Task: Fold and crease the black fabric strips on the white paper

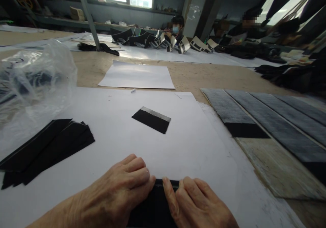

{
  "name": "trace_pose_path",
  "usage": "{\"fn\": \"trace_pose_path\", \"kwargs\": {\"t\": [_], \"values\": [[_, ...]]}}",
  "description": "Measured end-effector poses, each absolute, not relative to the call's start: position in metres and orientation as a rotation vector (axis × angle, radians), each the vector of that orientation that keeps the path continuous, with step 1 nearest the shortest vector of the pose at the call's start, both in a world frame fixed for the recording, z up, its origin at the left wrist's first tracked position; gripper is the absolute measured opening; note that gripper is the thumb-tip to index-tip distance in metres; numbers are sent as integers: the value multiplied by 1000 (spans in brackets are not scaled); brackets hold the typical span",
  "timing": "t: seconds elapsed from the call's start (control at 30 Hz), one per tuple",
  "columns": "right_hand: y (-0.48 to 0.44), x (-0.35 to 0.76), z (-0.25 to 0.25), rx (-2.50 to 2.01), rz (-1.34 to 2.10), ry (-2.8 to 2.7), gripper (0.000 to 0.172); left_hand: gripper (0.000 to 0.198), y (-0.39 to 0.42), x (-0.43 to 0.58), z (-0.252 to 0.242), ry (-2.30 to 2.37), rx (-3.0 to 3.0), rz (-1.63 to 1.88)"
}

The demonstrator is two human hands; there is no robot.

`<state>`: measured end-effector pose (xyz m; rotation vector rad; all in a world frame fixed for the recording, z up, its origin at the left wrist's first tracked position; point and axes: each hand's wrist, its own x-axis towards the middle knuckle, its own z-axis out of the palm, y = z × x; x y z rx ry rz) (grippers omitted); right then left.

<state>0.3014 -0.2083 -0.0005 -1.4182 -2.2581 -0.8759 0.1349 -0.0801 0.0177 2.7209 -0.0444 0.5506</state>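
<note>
Pressing down side by side at the near edge of the table, the left hand (119, 190) and the right hand (193, 204) both rest on a black strip (155, 204) that lies directly beneath and between them. The left hand's fingers are curled and bunched together, knuckles up, bearing on the strip's left part; the right hand lies flatter, fingers close together, its index finger along the strip's far edge. Neither pinches or lifts it. Only the part between the hands shows, so its full length is hidden; what shows suggests its far edge runs left to right.

It sits on a large white paper sheet (193, 143). Farther out, ahead and near the midline, a small black piece with a pale edge (151, 119) lies flat, long axis slanting from near left to far right, about equally far from both hands. A stack of black strips (48, 148) lies well to the left, nearer the left hand, beside a clear plastic bag (35, 75).
</note>
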Motion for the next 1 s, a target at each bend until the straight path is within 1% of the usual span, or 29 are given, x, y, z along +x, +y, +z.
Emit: {"fn": "trace_pose_path", "kwargs": {"t": [0.07,0.17,0.3,0.37,0.47,0.57,0.63,0.73,0.83,1.0], "values": [[-206,300,-4,-1405,-918,-2178,25,41,-81,136,16,-59,2733,589],[-204,299,-6,-1438,-874,-2147,24,41,-82,136,13,-45,2724,609],[-197,297,7,-1454,-847,-2163,29,46,-85,136,12,-17,2715,574],[-192,292,10,-1399,-797,-2210,26,45,-88,135,14,-13,2737,577],[-183,281,0,-1356,-758,-2060,26,45,-89,132,22,35,2773,539],[-179,275,-17,-1346,-806,-1884,28,38,-84,126,29,46,2789,497],[-181,275,-24,-1329,-812,-1921,26,33,-78,121,30,46,2755,521],[-185,281,-24,-1312,-786,-1979,27,35,-72,113,25,16,2652,605],[-187,286,-19,-1303,-736,-2015,28,35,-69,109,20,31,2613,563],[-186,292,-2,-1301,-722,-2168,21,29,-70,108,16,37,2668,587]]}}
